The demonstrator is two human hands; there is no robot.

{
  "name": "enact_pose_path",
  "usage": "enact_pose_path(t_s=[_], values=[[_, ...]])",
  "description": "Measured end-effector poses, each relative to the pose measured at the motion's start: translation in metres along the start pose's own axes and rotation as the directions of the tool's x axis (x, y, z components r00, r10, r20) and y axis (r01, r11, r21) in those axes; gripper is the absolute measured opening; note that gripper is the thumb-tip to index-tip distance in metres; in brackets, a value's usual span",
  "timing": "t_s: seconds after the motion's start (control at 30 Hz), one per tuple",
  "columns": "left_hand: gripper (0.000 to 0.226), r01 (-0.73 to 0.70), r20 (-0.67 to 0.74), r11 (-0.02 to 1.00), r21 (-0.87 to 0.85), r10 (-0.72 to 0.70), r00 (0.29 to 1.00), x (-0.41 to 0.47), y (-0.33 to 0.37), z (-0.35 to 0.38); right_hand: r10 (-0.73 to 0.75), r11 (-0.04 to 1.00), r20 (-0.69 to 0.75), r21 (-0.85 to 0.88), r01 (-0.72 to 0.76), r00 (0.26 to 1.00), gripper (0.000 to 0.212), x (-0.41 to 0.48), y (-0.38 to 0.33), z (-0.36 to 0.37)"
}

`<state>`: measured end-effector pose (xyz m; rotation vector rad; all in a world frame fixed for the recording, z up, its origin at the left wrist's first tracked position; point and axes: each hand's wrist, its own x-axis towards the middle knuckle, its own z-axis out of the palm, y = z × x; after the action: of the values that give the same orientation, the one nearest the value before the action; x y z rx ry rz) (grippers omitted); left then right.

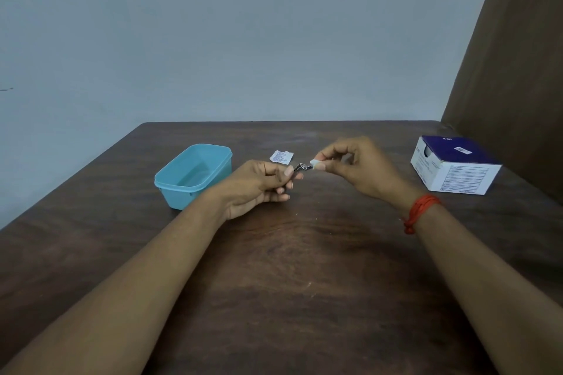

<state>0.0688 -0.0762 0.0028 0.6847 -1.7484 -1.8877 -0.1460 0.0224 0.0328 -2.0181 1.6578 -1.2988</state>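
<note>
Small metal tool (300,167), likely a nail clipper though too small to be sure, held above mid-table (304,256). Left hand (259,186) curled round its handle. Right hand (356,167) pinches a white pad (313,162) against the tool's tip. Torn sachet (281,157) lies just behind. Blue tub (179,196) to the left; purple-and-white box (457,167) well right. Red thread (419,211) on right wrist.

The wooden table (304,253) bears a teal tub (179,195), a box (457,173), perhaps a wrapper (281,157).
</note>
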Motion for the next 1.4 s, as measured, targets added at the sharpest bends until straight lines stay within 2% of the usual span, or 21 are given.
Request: enact_pose_path(t_s=[0.1, 0.2, 0.3, 0.4, 0.57, 0.7, 0.87, 1.03, 1.17, 1.23, 1.33, 1.4], values=[[0.014, -0.047, -0.042, 0.999, 0.023, 0.048, 0.998, 0.0, -0.004, 0.003, 0.103, 0.978, -0.059, 0.189, -0.09, 0.993, 0.008, 0.0, 0.005, 0.003], [0.004, -0.121, -0.136, 0.985, 0.124, 0.138, 0.981, 0.001, -0.007, 0.01, 0.291, 0.879, -0.118, 0.426, -0.216, 0.949, 0.005, -0.003, 0.011, 0.012], [0.004, -0.162, -0.208, 0.958, 0.238, 0.214, 0.954, 0.004, -0.008, 0.019, 0.418, 0.745, -0.035, 0.585, -0.321, 0.908, 0.004, -0.005, 0.012, 0.022], [0.007, -0.182, -0.245, 0.944, 0.275, 0.252, 0.936, 0.004, -0.008, 0.024, 0.458, 0.68, -0.037, 0.658, -0.323, 0.888, 0.005, -0.003, 0.011, 0.027], [0.009, -0.173, -0.237, 0.938, 0.3, 0.249, 0.939, 0.004, -0.006, 0.028, 0.437, 0.74, -0.077, 0.597, -0.309, 0.896, 0.017, -0.003, 0.011, 0.038], [0.005, -0.156, -0.268, 0.952, 0.262, 0.227, 0.936, 0.003, -0.005, 0.028, 0.481, 0.705, -0.125, 0.644, -0.298, 0.868, 0.007, -0.001, 0.013, 0.034], [0.002, -0.154, -0.3, 0.965, 0.214, 0.215, 0.93, 0.002, -0.005, 0.028, 0.492, 0.687, -0.145, 0.67, -0.281, 0.858, 0.006, -0.001, 0.018, 0.029], [0.002, -0.142, -0.311, 0.967, 0.21, 0.204, 0.928, 0.002, -0.004, 0.028, 0.415, 0.782, -0.153, 0.564, -0.266, 0.897, 0.01, -0.001, 0.02, 0.037], [0.002, -0.144, -0.295, 0.965, 0.221, 0.207, 0.933, 0.003, -0.005, 0.027, 0.327, 0.898, -0.21, 0.373, -0.234, 0.921, 0.005, -0.003, 0.024, 0.039], [0.002, -0.145, -0.283, 0.962, 0.233, 0.21, 0.936, 0.003, -0.006, 0.026, 0.277, 0.941, -0.238, 0.264, -0.212, 0.931, 0.01, -0.003, 0.025, 0.04], [0.002, -0.148, -0.28, 0.96, 0.237, 0.214, 0.936, 0.004, -0.007, 0.025, 0.212, 0.97, -0.239, 0.173, -0.173, 0.948, 0.011, -0.003, 0.026, 0.04], [0.005, -0.153, -0.272, 0.958, 0.241, 0.218, 0.937, 0.004, -0.008, 0.024, 0.242, 0.959, -0.212, 0.204, -0.199, 0.947, 0.005, -0.002, 0.027, 0.041]])
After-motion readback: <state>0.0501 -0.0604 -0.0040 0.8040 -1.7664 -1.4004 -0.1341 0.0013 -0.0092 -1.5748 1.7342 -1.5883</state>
